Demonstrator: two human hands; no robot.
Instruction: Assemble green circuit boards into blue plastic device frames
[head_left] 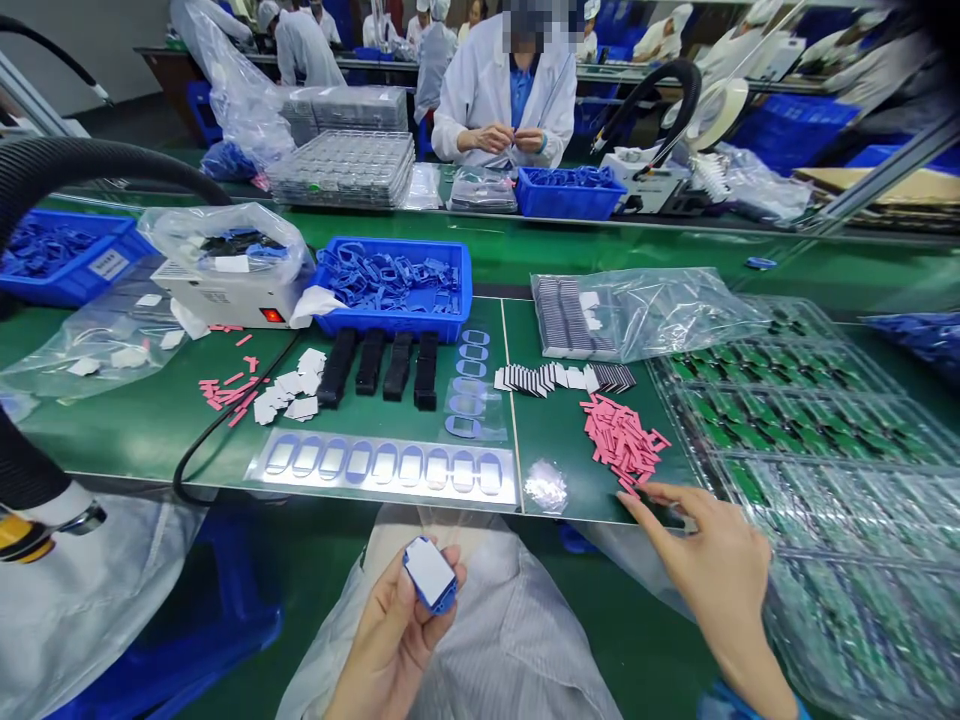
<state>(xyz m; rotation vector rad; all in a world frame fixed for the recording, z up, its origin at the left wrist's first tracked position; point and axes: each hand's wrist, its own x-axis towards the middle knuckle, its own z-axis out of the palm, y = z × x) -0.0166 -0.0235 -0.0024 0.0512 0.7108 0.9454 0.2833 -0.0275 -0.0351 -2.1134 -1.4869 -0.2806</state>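
- Left hand (390, 635) raised over the lap, well off the counter (559, 445), holding a blue-framed white part (429, 574) with its white face up and toward the camera; this presentation appears suited to checking that face
- Left fingers (455, 572) closed around the part's edges, with the thumb behind it; the grip at the rim seems to keep the white face uncovered
- Right hand (716, 570) empty at the counter's front edge; right fingers (651, 503) spread open, holding nothing, just beside the loose pink strips (619, 440)
- Blue crate (394, 290) heaped with blue frames, set at the counter's back, probably as bulk supply clear of the work area
- Clear sheet of blue oval frames (382, 468) lying along the front edge, within easy reach; four black bars (379, 368) lined up side by side behind it
- White pads (289, 395) and a second pink batch (232, 385) sit in separate piles left of the bars, apparently sorted to prevent mixing
- Clear trays of green boards (810, 430) stacked at right, next to the right hand
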